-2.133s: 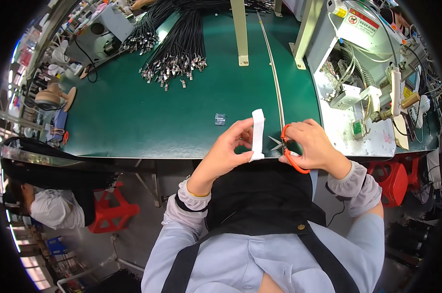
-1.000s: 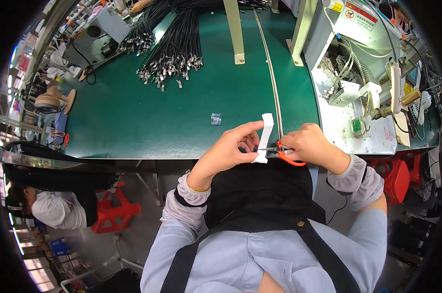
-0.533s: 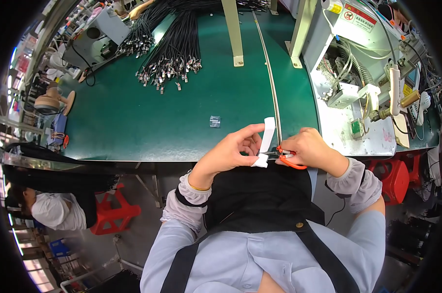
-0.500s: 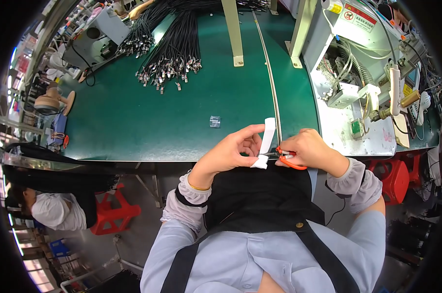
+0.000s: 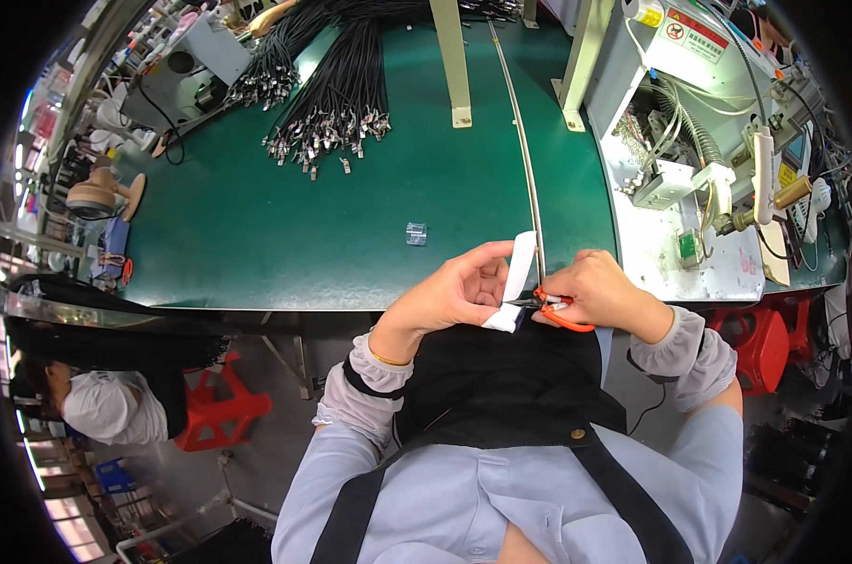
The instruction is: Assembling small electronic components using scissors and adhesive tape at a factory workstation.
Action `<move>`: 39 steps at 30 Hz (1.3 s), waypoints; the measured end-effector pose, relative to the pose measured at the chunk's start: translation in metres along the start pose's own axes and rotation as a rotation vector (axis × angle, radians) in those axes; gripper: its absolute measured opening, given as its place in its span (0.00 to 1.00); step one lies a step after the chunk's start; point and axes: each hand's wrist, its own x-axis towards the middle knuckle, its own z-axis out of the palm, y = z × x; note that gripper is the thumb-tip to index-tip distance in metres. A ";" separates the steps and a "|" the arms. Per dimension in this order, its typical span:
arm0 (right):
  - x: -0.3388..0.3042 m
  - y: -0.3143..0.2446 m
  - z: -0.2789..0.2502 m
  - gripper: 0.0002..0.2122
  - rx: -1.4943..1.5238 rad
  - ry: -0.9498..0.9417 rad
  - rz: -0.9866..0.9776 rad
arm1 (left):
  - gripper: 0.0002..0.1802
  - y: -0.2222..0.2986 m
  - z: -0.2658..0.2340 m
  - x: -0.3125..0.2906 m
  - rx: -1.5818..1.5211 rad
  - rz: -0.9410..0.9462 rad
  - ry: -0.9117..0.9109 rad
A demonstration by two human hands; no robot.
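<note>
At the near edge of the green table, my left hand (image 5: 448,297) has its thumb and fingers closed on a folded white strip (image 5: 520,260). One end of the strip points up, and the other end shows beneath my thumb. Closed round orange-handled pliers (image 5: 571,323) is my right hand (image 5: 591,285). The dark jaws of the pliers point left and meet the strip near its lower end. Whether they grip or cut it, I cannot tell. Just beyond my hands lies a small bluish clear piece (image 5: 416,234).
Black cables (image 5: 351,85) with metal ends lie in bundles at the far left. A long thin metal strip (image 5: 524,150) runs away from my right hand. Beige posts (image 5: 450,66) stand farther back. A machine (image 5: 666,179) borders the table on the right; a person (image 5: 111,406) sits at left.
The pliers' jaws have moved left against the white strip. The strip's top has tilted slightly right and its lower end has dropped a little.
</note>
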 end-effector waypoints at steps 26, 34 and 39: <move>-0.008 0.001 -0.017 0.15 0.014 0.029 0.044 | 0.48 0.012 -0.003 0.001 0.193 0.069 0.214; -0.015 0.023 -0.015 0.13 -0.203 0.291 0.433 | 0.44 -0.001 -0.014 0.021 1.548 0.270 0.588; 0.004 0.010 -0.006 0.12 0.073 0.587 0.339 | 0.41 0.001 -0.001 0.020 1.491 0.429 0.623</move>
